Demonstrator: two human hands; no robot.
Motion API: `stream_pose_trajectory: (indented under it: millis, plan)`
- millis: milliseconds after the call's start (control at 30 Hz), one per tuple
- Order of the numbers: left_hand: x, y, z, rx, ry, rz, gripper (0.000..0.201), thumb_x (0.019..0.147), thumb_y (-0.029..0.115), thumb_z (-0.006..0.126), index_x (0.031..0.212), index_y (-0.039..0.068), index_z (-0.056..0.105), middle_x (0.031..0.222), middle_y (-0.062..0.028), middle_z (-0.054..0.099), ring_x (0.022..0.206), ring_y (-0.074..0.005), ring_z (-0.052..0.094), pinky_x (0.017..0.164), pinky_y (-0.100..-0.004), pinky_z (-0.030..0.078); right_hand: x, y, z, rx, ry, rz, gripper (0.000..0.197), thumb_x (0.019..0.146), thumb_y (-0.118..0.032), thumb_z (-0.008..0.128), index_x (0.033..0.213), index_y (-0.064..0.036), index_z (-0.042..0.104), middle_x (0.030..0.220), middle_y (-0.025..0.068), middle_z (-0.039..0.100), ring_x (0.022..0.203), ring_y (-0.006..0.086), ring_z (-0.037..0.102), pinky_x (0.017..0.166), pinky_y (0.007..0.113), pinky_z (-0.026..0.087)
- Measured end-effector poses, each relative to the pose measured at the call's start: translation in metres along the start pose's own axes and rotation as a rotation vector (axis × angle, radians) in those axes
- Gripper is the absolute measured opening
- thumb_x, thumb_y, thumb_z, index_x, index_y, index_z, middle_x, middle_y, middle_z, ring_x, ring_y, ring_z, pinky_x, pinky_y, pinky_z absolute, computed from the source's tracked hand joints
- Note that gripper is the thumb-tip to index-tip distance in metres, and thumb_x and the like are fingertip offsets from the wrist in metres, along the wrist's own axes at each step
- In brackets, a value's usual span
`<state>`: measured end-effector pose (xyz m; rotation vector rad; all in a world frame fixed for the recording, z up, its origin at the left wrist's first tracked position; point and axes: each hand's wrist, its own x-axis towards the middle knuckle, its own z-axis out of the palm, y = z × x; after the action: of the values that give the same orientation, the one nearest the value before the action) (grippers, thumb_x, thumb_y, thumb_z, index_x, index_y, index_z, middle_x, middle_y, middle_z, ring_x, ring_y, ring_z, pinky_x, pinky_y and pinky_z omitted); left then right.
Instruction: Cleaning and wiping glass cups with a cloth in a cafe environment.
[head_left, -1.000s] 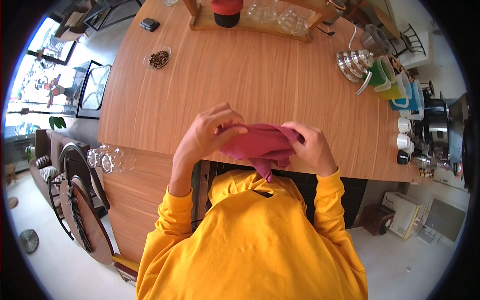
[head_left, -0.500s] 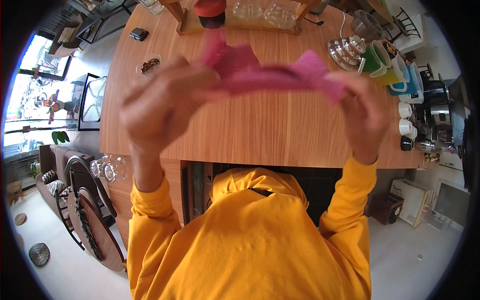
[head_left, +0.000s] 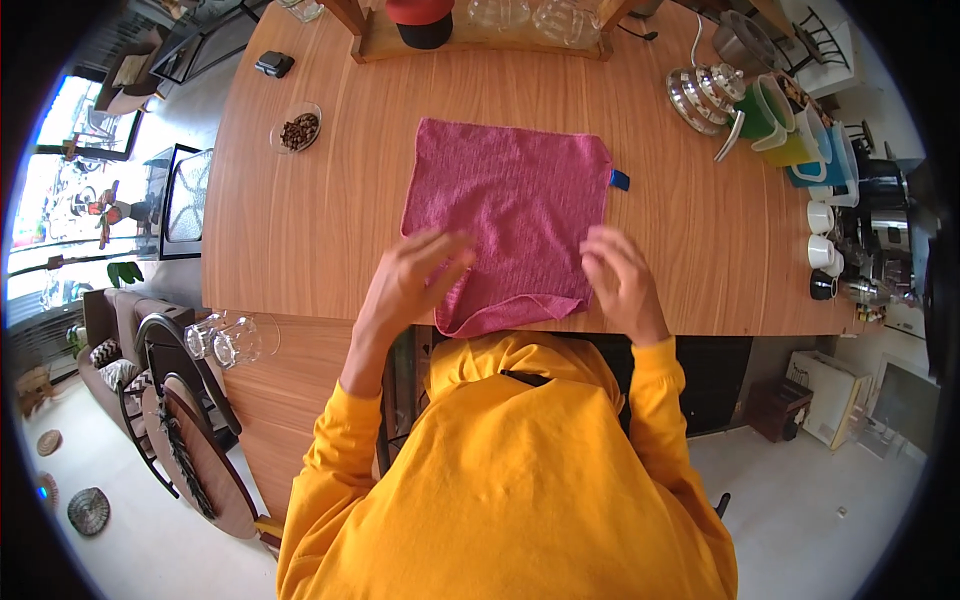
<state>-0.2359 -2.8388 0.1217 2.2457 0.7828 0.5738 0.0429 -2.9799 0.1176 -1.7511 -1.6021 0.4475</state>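
Observation:
A pink cloth [head_left: 505, 210] lies spread on the wooden table [head_left: 700, 250], mostly flat with a few wrinkles. Its near edge is curled up and reaches the table's front edge. A small blue tag [head_left: 620, 180] sticks out at its right side, near the far corner. Over the cloth's left near side is my left hand [head_left: 412, 282], slightly blurred, fingers apart and holding nothing. My right hand [head_left: 625, 285] is beside the right edge, its fingers loosely bent and apart, with nothing in them. Whether either hand touches the cloth I cannot tell.
A glass dish of coffee beans [head_left: 299, 131] and a small black box [head_left: 275, 64] are at the left. A wooden stand [head_left: 480, 48] with glassware is at the far edge. Rightward are a silver kettle [head_left: 700, 98], colored pitchers [head_left: 775, 120] and white cups [head_left: 820, 232].
The cloth, held up bunched between both hands before, now lies spread on the table. Both hands have let go of it and moved nearer to me and closer together.

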Motion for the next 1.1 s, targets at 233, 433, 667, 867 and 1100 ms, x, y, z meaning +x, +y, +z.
stream_pose_trajectory:
  millis: [233, 433, 667, 867, 1100]
  plan:
    - [0.064, -0.076, 0.031, 0.398, -0.057, 0.053, 0.054, 0.096, 0.035, 0.062, 0.145, 0.017, 0.051, 0.158, -0.0118, 0.036, 0.145, -0.0319, 0.034, 0.118, -0.0455, 0.028, 0.063, 0.073, 0.060, -0.470, 0.082, -0.045, 0.049, 0.098, -0.031, 0.058, 0.145, -0.0196, 0.049, 0.156, 0.0142, 0.037, 0.144, 0.0341, 0.035, 0.115, 0.059, 0.027]
    - [0.068, -0.067, 0.026, 0.304, -0.055, 0.054, 0.051, 0.092, 0.035, 0.068, 0.139, 0.016, 0.057, 0.148, -0.0124, 0.046, 0.137, -0.0339, 0.041, 0.115, -0.0459, 0.034, 0.073, 0.067, 0.060, -0.520, 0.106, -0.053, 0.049, 0.096, -0.036, 0.060, 0.142, -0.0221, 0.051, 0.154, 0.0133, 0.039, 0.142, 0.0363, 0.036, 0.115, 0.060, 0.024]
    - [-0.028, -0.024, 0.024, 0.147, -0.086, -0.027, 0.027, 0.083, 0.017, 0.077, 0.106, 0.005, 0.069, 0.112, -0.0106, 0.060, 0.105, -0.0277, 0.058, 0.091, -0.0429, 0.049, -0.034, 0.002, 0.041, -0.305, -0.081, -0.008, 0.037, 0.082, -0.031, 0.078, 0.112, -0.0179, 0.061, 0.127, 0.0061, 0.052, 0.126, 0.0298, 0.045, 0.106, 0.049, 0.032]
    - [-0.052, -0.010, 0.027, -0.115, 0.120, -0.263, 0.022, 0.083, -0.003, 0.067, 0.104, 0.001, 0.065, 0.087, -0.0081, 0.061, 0.077, -0.0186, 0.063, 0.072, -0.0324, 0.053, -0.054, 0.009, 0.046, -0.283, 0.027, 0.002, 0.015, 0.083, -0.019, 0.076, 0.093, -0.0134, 0.066, 0.126, 0.0044, 0.056, 0.128, 0.0305, 0.044, 0.106, 0.047, 0.033]
    - [-0.128, -0.002, 0.025, -0.179, 0.420, -0.686, 0.024, 0.083, -0.005, 0.059, 0.105, 0.001, 0.063, 0.082, -0.0070, 0.060, 0.073, -0.0110, 0.059, 0.063, -0.0251, 0.049, -0.071, -0.021, -0.010, -0.162, -0.133, 0.009, 0.012, 0.085, -0.021, 0.071, 0.081, -0.0109, 0.068, 0.135, 0.0074, 0.057, 0.133, 0.0344, 0.039, 0.112, 0.045, 0.028]
